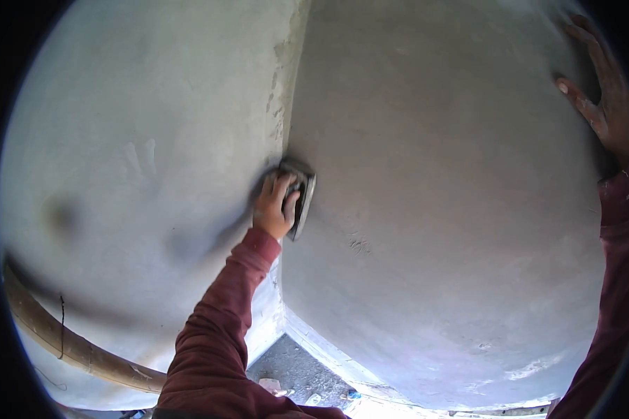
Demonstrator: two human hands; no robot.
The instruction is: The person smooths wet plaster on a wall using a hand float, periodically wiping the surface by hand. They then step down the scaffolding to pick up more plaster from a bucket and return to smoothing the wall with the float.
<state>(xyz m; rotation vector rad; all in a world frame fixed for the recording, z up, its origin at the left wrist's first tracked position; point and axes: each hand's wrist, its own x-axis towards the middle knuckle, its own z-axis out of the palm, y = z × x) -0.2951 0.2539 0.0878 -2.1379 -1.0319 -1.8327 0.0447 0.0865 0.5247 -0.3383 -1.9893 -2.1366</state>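
My left hand is closed around the handle of a dark plastering float. The float stands upright, its long side at the inner corner where two plastered walls meet, against the right wall. Over at the far right, my right hand rests on that same wall with fingers and thumb spread, holding nothing. Pale dust marks the right fingers. Both arms wear dark red sleeves.
The left wall has smooth grey plaster. A brown pole crosses low in front of it, with a thin wire hanging at it. Rough grey floor with pale debris lies below the corner.
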